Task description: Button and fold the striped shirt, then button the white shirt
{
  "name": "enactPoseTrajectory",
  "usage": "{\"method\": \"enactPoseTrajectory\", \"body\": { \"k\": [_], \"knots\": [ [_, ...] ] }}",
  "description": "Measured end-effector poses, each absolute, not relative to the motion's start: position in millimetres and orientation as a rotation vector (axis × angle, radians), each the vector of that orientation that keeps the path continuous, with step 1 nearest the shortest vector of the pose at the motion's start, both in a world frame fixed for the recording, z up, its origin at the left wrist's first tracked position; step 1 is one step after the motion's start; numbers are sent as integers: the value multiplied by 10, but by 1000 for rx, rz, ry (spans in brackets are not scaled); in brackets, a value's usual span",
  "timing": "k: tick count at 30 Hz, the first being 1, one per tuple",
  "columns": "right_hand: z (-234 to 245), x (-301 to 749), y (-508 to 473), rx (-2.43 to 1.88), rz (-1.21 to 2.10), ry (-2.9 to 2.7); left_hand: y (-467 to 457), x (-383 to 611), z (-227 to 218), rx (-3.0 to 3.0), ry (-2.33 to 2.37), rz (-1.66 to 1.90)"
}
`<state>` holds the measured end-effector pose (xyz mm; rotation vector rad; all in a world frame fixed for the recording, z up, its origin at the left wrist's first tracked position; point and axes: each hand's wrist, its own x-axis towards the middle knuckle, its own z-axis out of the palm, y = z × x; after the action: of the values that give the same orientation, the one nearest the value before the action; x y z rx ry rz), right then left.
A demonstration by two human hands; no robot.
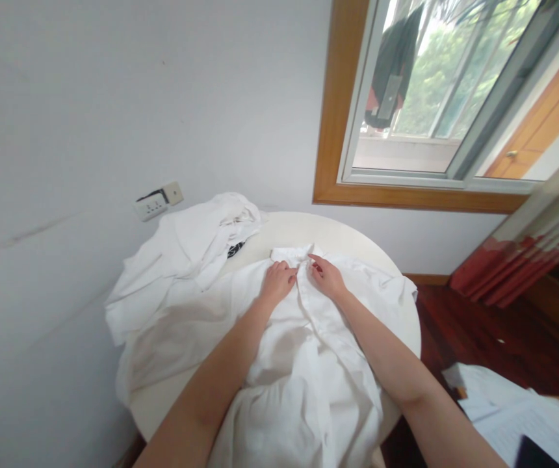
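A white button-front shirt (303,390) lies spread over the round table, its collar (289,253) toward the far side and its body bunched toward me. My left hand (279,283) is closed on the cloth just below the collar, left of the front placket. On the other side of the placket, my right hand (327,277) has its fingertips bent onto the collar edge, gripping the fabric there. Any button between the fingers is too small to make out. The sleeves stretch out to both sides.
A heap of white clothing (186,240) lies at the table's left, against the wall. The cream round table (318,227) stands below a wood-framed window (338,194). A wall socket (151,207) is at left. Papers (518,416) and a red-white curtain (498,266) are at right.
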<state>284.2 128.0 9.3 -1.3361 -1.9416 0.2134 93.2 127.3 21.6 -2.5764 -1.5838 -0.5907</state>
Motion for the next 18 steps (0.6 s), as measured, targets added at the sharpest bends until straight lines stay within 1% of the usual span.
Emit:
{"method": "enactPoseTrajectory", "body": {
  "k": [10,13,18],
  "knots": [
    [198,2727,1229,-1538,152,-1896,1152,1048,297,-2444,-1669,-419],
    [212,2654,1234,-1542,133,-1907,1125,1079,280,-2421,-1694,-394],
    [138,2594,1312,-1500,207,-1922,1128,1130,208,-2329,-1869,-314]
  ]
}}
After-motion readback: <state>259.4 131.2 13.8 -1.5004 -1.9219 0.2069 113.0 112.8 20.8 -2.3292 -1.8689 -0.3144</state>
